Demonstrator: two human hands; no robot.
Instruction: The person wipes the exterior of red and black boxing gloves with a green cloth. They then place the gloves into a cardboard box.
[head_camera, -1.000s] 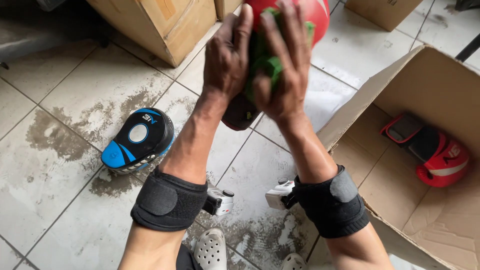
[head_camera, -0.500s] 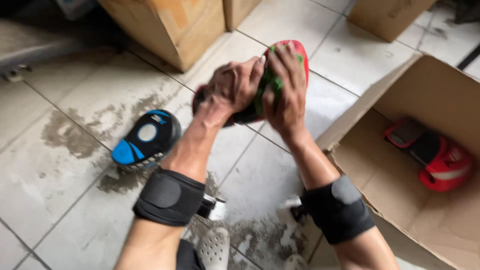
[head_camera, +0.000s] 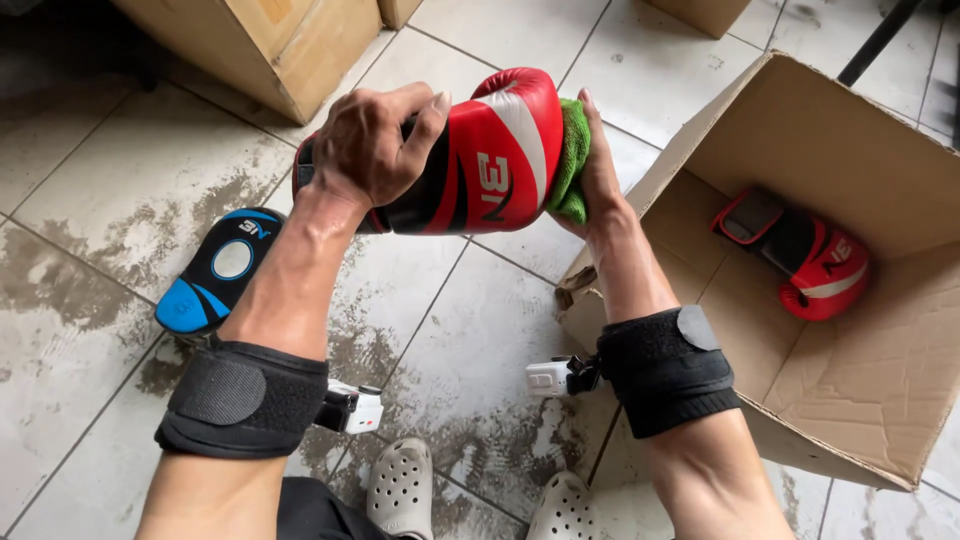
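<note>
Boxing gear fills our view: we hold a red, white and black boxing glove (head_camera: 470, 160) up in front of us, lying sideways above the tiled floor (head_camera: 100, 330). Our left hand (head_camera: 375, 140) is closed around the glove's cuff end, fingers wrapped over the top and thumb toward the padded part. Our right hand (head_camera: 598, 165) presses a folded green cloth (head_camera: 570, 160) against the rounded knuckle end of the glove, the cloth pinched between palm and glove, so this hand is closed on the cloth. Both forearms wear black wrist bands (head_camera: 240, 400), each with a small white device (head_camera: 350, 410) clipped beside it.

Down on the floor to our left lies a blue and black focus pad (head_camera: 210, 275), face up, on a wet, stained patch of tile. To our right stands an open cardboard box (head_camera: 870, 360), its near flap just beside our right forearm. Inside it, toward the far wall, rests a second red boxing glove (head_camera: 800, 255), lying on its side. Further wooden or cardboard crates (head_camera: 270, 40) stand at the top of the view, well apart from the hands. Below, between our arms, we see our two pale clogs (head_camera: 400, 490) on the wet tiles.
</note>
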